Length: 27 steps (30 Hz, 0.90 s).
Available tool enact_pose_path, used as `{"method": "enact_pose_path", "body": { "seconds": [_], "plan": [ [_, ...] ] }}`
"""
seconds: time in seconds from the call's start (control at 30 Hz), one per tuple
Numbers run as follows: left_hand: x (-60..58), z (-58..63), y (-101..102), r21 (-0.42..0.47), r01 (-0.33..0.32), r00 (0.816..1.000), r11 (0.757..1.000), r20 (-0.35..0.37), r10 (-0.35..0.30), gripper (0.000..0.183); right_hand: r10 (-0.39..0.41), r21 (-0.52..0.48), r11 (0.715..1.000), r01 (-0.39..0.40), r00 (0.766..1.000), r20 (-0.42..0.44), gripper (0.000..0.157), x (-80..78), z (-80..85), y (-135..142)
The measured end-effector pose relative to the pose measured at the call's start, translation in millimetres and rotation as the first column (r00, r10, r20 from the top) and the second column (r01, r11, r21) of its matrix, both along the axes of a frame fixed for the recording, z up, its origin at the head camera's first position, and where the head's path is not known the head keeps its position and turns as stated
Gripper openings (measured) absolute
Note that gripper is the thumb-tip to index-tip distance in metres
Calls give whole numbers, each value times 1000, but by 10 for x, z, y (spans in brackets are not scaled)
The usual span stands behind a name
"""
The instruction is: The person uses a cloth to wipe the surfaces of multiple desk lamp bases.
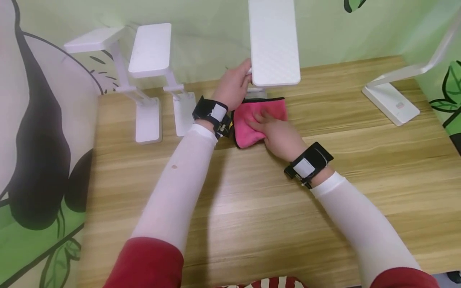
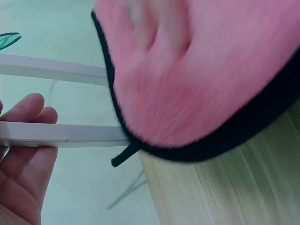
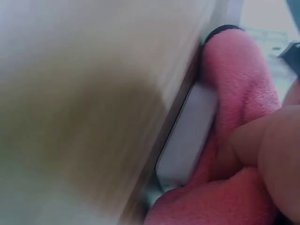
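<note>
A white desk lamp [image 1: 275, 44] stands at the back middle of the table, its flat head raised. My left hand [image 1: 232, 86] grips the lamp's slim arm [image 2: 84, 133], with fingers on one side of the bar and thumb on the other. Spread over the lamp's base [image 3: 187, 136] is a pink cloth [image 1: 248, 120] with black edging; the base's pale side shows below it in the right wrist view. My right hand [image 1: 284, 136] presses down on the cloth, fingers spread and fingertips sunk into the pile. The cloth hides most of the base.
Two similar white lamps, a far-left lamp [image 1: 148, 120] and another lamp [image 1: 149, 50] beside it, stand at the back left. A third lamp [image 1: 392, 100] is at the right. The wooden table [image 1: 252, 208] meets a painted wall [image 1: 201, 36] behind.
</note>
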<state>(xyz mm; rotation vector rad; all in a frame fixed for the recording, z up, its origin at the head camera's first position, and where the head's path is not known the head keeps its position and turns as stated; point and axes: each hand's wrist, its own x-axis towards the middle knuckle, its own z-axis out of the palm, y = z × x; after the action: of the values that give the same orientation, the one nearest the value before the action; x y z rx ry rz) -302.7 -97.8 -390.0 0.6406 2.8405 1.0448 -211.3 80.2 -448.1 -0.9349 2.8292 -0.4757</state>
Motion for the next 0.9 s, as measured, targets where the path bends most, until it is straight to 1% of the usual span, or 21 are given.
{"method": "enact_pose_path", "body": {
  "seconds": [0.1,0.13,0.2,0.27,0.33,0.47,0.57,0.63,0.73,0.9],
  "plan": [
    [8,1,-16,4,-3,1000,1000,4,3,30,24,-10,1000,-24,1000,6,51,138,43,20],
    [10,-3,-22,2,-6,1000,1000,1,6,30,34,-13,999,-34,999,7,50,151,51,20],
    [8,-15,-30,-7,-10,1000,1000,-7,10,29,46,-25,999,-46,999,16,50,127,53,15],
    [1,-28,-31,-17,-14,1000,1000,-12,13,28,49,-39,998,-49,999,12,51,38,34,3],
    [-10,-40,-25,-24,-10,1000,1000,-17,9,27,42,-58,997,-42,999,2,51,-88,4,-11],
    [-30,-52,7,-25,0,1000,1000,-5,-1,25,-10,-93,996,4,998,-55,53,-348,-78,-48],
    [-33,-57,23,-18,-2,1000,1000,2,2,22,-59,-102,993,52,996,-69,54,-420,-116,-76],
    [-29,-59,28,-9,-5,1000,1000,7,5,21,-78,-95,993,72,995,-60,55,-393,-127,-77],
    [-24,-61,24,8,-3,1000,1000,10,3,20,-97,-80,992,94,995,-32,56,-279,-106,-62],
    [-23,-60,9,30,-9,1000,1000,2,9,23,-72,-39,997,72,997,3,51,-25,27,-29]
  ]
}}
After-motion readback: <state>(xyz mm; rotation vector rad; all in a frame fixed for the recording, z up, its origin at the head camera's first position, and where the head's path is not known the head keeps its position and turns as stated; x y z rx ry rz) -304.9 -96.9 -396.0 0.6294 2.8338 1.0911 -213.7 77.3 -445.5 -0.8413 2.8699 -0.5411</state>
